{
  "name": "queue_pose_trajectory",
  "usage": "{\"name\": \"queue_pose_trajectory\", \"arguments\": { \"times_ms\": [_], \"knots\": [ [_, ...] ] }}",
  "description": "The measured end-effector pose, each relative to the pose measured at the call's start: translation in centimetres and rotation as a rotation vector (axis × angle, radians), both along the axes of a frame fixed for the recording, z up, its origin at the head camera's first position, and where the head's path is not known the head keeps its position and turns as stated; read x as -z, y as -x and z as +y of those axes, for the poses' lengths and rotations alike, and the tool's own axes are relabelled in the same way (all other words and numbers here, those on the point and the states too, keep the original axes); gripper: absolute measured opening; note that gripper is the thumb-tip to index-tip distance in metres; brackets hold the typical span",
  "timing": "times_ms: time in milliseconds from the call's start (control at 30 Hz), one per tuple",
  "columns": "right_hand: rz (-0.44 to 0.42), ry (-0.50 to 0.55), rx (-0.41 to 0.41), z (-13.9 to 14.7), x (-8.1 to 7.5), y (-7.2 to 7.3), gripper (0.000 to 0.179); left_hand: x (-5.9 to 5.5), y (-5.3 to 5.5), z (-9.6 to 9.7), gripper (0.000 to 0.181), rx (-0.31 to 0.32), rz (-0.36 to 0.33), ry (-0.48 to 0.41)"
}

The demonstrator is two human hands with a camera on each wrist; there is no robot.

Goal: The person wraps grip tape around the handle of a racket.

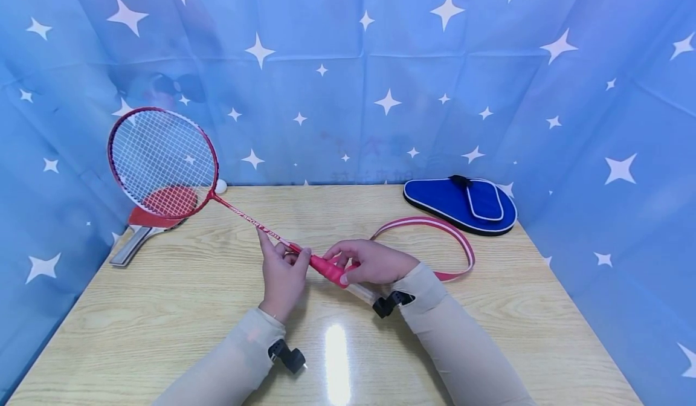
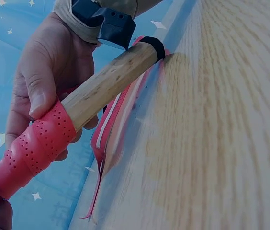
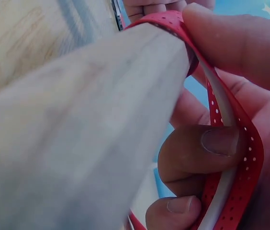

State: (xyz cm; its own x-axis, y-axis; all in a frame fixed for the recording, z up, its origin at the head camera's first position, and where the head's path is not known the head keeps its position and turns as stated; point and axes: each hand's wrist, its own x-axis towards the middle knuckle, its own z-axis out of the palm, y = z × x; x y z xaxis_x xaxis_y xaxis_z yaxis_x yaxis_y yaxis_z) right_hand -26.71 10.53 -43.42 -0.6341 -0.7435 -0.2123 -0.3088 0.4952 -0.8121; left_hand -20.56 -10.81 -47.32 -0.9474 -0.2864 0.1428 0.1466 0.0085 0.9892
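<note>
**Red overgrip circled the upper racket handle**

The badminton racket (image 1: 239,212) slanted over the bench (image 1: 489,333), its lower wooden handle (image 2: 116,79) bare. The left hand (image 1: 284,279) pinched it just above the red overgrip (image 2: 37,143); the right hand (image 1: 375,261) gripped the overgrip, whose loose length looped rightward. From the head view, the racket's strings partly covered table-tennis paddles (image 1: 145,217), near a white ball (image 1: 220,186). The blue paddle case (image 1: 435,197) lay far right, contents hidden, before a starry curtain (image 1: 326,104).

Blue case (image 1: 443,203), red paddle (image 1: 148,219), white ball (image 1: 220,186)
</note>
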Motion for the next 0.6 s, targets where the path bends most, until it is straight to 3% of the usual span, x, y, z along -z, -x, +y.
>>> {"name": "queue_pose_trajectory", "arguments": {
  "times_ms": [300, 600],
  "knots": [
    [-0.116, 0.063, -0.043, 0.53, 0.36, 0.49, 0.056, -0.23, -0.16, 0.1, 0.116, 0.008, -0.003, -0.008],
    [-0.143, 0.069, -0.042, 0.56, 0.41, 0.51, 0.058, -0.04, -0.06, -0.05, 0.114, 0.004, -0.003, -0.022]
  ]
}}
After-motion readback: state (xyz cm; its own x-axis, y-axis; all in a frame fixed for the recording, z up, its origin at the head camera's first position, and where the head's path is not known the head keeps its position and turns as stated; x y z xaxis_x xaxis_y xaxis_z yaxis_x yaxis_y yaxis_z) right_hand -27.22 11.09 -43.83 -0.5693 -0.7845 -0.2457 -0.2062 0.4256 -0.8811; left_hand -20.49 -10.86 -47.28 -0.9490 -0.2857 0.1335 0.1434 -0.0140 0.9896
